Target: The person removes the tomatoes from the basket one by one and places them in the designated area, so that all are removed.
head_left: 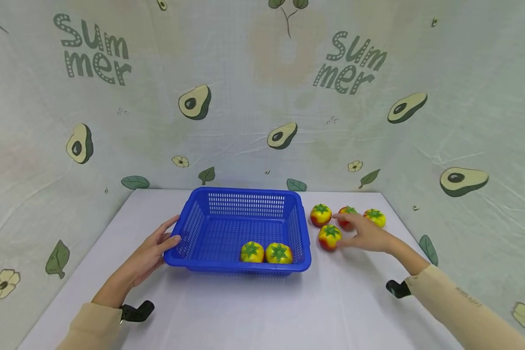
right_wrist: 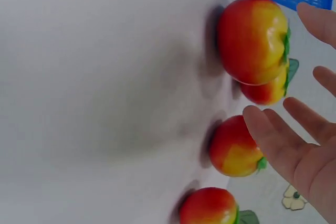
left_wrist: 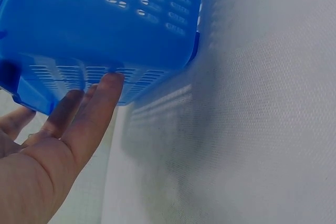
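Observation:
A blue plastic basket (head_left: 245, 266) sits on the table, with two yellow toy persimmons (head_left: 279, 253) in its near right part. My left hand (head_left: 150, 250) holds the basket's left side, thumb at the rim and fingers against the slotted outer wall (left_wrist: 100, 77). To the right of the basket, my right hand (head_left: 367, 234) hovers with spread fingers beside a red-and-yellow persimmon (head_left: 330, 237). Nothing lies in its grasp. Another persimmon (head_left: 321, 215) stands just behind that one. A third (head_left: 346, 217) is partly hidden by the fingers, and a yellower one (head_left: 375, 218) lies at the far right.
A white cloth covers the table (head_left: 262, 311). Behind and at both sides hangs a pale curtain (head_left: 245, 112) printed with avocados and leaves. Each wrist wears a black strap device (head_left: 137, 311).

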Demonstrator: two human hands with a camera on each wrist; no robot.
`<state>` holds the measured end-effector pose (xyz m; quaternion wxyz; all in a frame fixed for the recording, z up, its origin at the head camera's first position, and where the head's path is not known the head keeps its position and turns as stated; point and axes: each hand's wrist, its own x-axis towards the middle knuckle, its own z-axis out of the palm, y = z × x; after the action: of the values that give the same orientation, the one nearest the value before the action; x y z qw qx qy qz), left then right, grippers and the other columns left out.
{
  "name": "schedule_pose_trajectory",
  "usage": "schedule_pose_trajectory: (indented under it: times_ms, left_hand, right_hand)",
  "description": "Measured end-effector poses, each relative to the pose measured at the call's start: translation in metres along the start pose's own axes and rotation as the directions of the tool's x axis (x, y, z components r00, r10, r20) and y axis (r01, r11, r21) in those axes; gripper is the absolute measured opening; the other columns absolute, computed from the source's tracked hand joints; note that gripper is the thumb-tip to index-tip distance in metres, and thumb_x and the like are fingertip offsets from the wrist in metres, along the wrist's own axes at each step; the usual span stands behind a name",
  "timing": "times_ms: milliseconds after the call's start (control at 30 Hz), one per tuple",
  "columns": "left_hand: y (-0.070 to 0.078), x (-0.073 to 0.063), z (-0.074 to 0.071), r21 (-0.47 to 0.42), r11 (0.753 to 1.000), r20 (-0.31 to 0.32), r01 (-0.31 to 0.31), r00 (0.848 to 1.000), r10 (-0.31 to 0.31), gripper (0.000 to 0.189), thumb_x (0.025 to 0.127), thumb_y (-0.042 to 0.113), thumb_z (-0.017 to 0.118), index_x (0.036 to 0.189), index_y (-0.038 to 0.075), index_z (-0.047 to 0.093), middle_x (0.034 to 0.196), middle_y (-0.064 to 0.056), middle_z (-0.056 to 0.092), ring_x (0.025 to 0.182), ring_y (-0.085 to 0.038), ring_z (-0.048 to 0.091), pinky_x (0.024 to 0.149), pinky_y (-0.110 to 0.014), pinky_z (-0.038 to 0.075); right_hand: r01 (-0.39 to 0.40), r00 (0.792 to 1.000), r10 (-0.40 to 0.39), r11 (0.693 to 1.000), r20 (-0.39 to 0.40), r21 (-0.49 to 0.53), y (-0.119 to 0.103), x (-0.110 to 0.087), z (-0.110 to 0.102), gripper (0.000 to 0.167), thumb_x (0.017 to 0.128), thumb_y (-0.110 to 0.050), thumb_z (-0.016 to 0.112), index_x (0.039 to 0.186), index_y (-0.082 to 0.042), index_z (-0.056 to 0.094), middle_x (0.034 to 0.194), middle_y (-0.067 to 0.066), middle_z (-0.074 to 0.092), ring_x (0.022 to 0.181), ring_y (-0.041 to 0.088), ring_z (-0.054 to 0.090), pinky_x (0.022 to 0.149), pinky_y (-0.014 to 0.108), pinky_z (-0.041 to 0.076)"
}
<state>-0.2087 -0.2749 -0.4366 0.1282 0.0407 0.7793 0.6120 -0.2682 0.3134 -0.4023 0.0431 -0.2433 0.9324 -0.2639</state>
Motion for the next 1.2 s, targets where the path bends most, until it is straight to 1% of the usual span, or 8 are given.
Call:
schedule_pose_trajectory:
  times_ms: [267,367,467,600,700,800,967,1200]
  left_hand:
    - [0.002,0.0,0.001,0.003,1.0,-0.007,0.007,1.0,-0.007,0.08,0.112,0.04,0.055,0.173,0.03,0.005,0.168,-0.029,0.027,0.144,-0.049,0.046,0.112,-0.058,0.049]
    - [0.001,0.0,0.001,0.005,1.0,-0.008,0.008,1.0,-0.008,0.08,0.112,0.04,0.055,0.173,0.03,0.004,0.169,-0.029,0.026,0.145,-0.049,0.045,0.113,-0.059,0.047]
    - [0.001,0.0,0.001,0.005,1.0,-0.007,0.007,1.0,-0.007,0.08,0.112,0.04,0.055,0.173,0.03,0.004,0.168,-0.029,0.026,0.145,-0.049,0.045,0.113,-0.058,0.048]
    - [0.002,0.0,0.001,0.0,1.0,-0.004,0.004,1.0,-0.004,0.08,0.112,0.039,0.055,0.173,0.029,0.004,0.168,-0.029,0.028,0.142,-0.047,0.048,0.112,-0.056,0.05]
    - [0.002,0.0,0.0,-0.007,1.0,-0.001,0.002,1.0,-0.002,0.08,0.112,0.039,0.055,0.173,0.029,0.004,0.167,-0.029,0.029,0.141,-0.044,0.05,0.11,-0.054,0.052]
    - [0.001,0.0,0.0,-0.006,1.0,0.0,0.001,1.0,-0.001,0.08,0.112,0.039,0.055,0.173,0.029,0.004,0.167,-0.029,0.028,0.141,-0.044,0.05,0.111,-0.054,0.052]
    - [0.0,0.001,0.001,-0.006,1.0,-0.001,0.003,1.0,-0.003,0.08,0.112,0.04,0.055,0.173,0.03,0.004,0.168,-0.029,0.027,0.144,-0.048,0.047,0.113,-0.058,0.048]
    - [0.0,0.0,0.001,-0.005,1.0,-0.005,0.004,1.0,-0.004,0.08,0.112,0.04,0.055,0.173,0.03,0.004,0.169,-0.029,0.026,0.145,-0.05,0.044,0.113,-0.059,0.047]
  right_hand:
    - [0.046,0.999,-0.046,0.998,0.002,-0.042,-0.023,0.009,-0.03,0.067,0.091,-0.022,0.085,0.15,-0.006,0.056,0.145,0.023,0.058,0.128,0.046,0.058,0.098,0.062,0.057]
    - [0.067,0.998,-0.068,0.996,-0.005,-0.061,-0.035,0.015,-0.038,0.067,0.092,-0.025,0.086,0.15,-0.009,0.057,0.146,0.022,0.057,0.126,0.043,0.061,0.096,0.061,0.059]
    - [0.074,0.997,-0.075,0.995,-0.002,-0.06,-0.045,0.02,-0.042,0.068,0.092,-0.027,0.086,0.152,-0.014,0.057,0.149,0.018,0.056,0.128,0.04,0.06,0.098,0.06,0.058]
    - [0.093,0.996,-0.093,0.994,0.008,-0.05,-0.06,0.029,-0.044,0.07,0.091,-0.023,0.087,0.153,-0.018,0.056,0.15,0.015,0.056,0.132,0.039,0.058,0.097,0.054,0.06]
    - [0.134,0.991,-0.133,0.989,0.016,-0.06,-0.071,0.035,-0.044,0.069,0.09,-0.02,0.087,0.153,-0.017,0.057,0.149,0.015,0.057,0.13,0.038,0.059,0.095,0.052,0.061]
    - [0.168,0.985,-0.166,0.984,0.037,-0.061,-0.082,0.042,-0.044,0.068,0.091,-0.02,0.086,0.152,-0.015,0.057,0.148,0.016,0.057,0.129,0.038,0.059,0.096,0.053,0.06]
    - [0.197,0.976,-0.191,0.979,0.102,-0.054,-0.103,0.055,-0.042,0.067,0.092,-0.021,0.086,0.152,-0.016,0.058,0.149,0.014,0.057,0.131,0.037,0.058,0.099,0.053,0.059]
    - [0.253,0.949,-0.242,0.967,0.204,-0.032,-0.122,0.082,-0.033,0.067,0.092,-0.021,0.085,0.153,-0.017,0.057,0.148,0.013,0.057,0.132,0.038,0.058,0.098,0.053,0.06]
